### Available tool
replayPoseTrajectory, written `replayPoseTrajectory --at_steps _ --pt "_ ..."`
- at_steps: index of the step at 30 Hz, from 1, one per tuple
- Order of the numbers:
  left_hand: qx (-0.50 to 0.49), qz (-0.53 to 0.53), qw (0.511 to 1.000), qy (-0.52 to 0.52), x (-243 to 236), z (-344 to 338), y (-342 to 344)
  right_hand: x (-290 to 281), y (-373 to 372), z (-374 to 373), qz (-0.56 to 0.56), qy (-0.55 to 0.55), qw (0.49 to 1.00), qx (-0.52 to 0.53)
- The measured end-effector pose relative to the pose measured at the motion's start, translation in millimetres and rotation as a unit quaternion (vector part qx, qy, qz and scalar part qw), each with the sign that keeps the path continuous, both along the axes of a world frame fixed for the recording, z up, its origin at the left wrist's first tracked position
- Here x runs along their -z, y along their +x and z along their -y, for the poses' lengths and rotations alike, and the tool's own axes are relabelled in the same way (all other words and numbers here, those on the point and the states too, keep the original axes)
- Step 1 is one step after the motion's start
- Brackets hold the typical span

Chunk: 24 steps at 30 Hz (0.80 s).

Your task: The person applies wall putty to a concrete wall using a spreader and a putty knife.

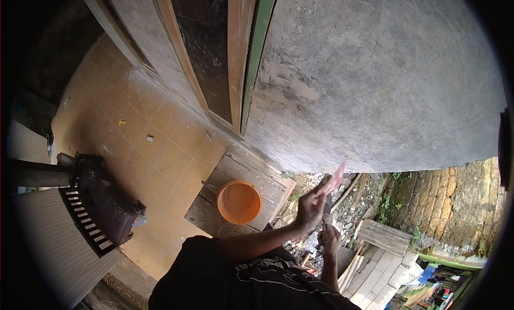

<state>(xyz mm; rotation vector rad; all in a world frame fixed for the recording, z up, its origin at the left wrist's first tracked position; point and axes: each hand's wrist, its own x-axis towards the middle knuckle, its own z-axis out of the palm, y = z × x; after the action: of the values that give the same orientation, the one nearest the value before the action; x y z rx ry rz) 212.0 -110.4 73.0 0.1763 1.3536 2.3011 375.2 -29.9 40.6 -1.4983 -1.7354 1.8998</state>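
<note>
My left hand (309, 209) reaches across in front of me with its fingers stretched out, and the fingertips are smeared by motion. Right beside its palm stands the dark, narrow blade of a flat-bladed hand tool (327, 204); whether the palm touches it I cannot tell. My right hand (329, 238), just below, is closed round the lower end of this tool. Both hands are in front of the grey plastered wall (375, 85), near its lower edge. An orange bucket (239, 202) stands to the left of my left forearm.
The bucket rests on wooden boards (215, 176) beside a tan tiled floor (155, 149). A dark bench (101, 208) is at the left. A green-edged door frame (257, 58) borders the wall. Rubble (369, 200), planks (375, 275) and a mossy brick wall (450, 203) lie right.
</note>
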Motion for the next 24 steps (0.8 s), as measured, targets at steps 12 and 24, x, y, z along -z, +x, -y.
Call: replayPoseTrajectory --at_steps 12,24 --pt "-0.21 0.124 0.97 -0.006 6.8 232.5 -80.2 19.9 -170.8 96.4 0.101 0.177 0.722 -0.661" --pt "-0.391 0.163 0.9 -0.1 24.4 340.0 -13.8 145.6 -181.4 165.6 0.074 0.376 0.59 -0.71"
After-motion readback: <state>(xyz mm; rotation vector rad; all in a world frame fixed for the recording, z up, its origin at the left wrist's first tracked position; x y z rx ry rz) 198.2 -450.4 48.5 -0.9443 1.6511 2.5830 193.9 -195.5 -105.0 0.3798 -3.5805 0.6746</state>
